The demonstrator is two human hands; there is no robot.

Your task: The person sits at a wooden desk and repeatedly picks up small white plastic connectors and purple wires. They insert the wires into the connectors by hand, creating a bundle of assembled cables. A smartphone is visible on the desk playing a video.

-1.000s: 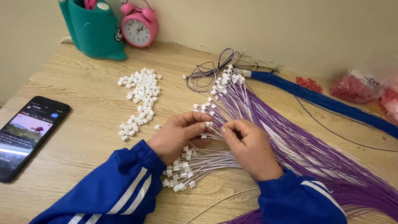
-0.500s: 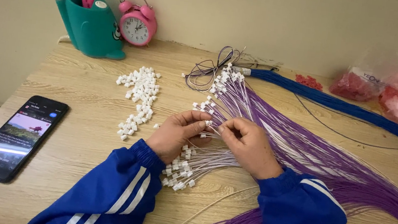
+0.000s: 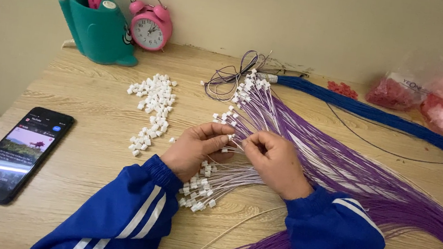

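In the head view, thin purple wires (image 3: pixel 308 152) fan across the tabletop (image 3: pixel 92 125), each tipped with a small white plug. The left hand (image 3: pixel 196 149) and right hand (image 3: pixel 276 162) meet mid-fan, fingers pinched narrow on one white plug (image 3: pixel 233 138). Loose plugs (image 3: pixel 153 107) lie just left.

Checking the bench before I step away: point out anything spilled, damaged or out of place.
Nothing looks damaged. The small white connectors lie loose in a scattered pile on the table, not in a container. Both hands, left hand and right hand, pinch purple wires.
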